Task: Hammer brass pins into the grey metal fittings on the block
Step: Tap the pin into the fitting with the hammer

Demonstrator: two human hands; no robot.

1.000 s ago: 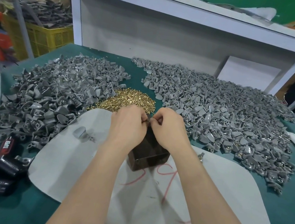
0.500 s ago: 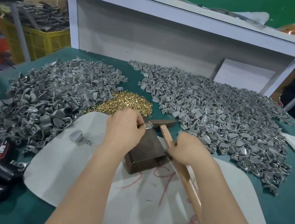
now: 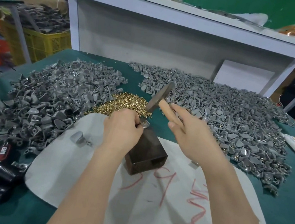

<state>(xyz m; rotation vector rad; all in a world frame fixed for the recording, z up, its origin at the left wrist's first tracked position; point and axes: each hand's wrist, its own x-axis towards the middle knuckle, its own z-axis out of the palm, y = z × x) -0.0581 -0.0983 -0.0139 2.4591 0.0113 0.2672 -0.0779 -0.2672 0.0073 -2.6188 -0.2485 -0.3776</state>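
Head view: grey fitting (image 3: pixel 146 124) sits on the far top edge of the dark block (image 3: pixel 146 154), mid-desk on the white sheet (image 3: pixel 149 197). My left hand (image 3: pixel 121 127) pinches it steady; pin too small to see. Right hand (image 3: pixel 194 137) wraps the hammer (image 3: pixel 161 97) handle, forefinger extended, head raised. Strike step, I judge. Next: short square blow, clear of the fingers.

Grey fittings (image 3: pixel 227 119), brass-gold pins (image 3: pixel 125 103), green table (image 3: pixel 289 217)
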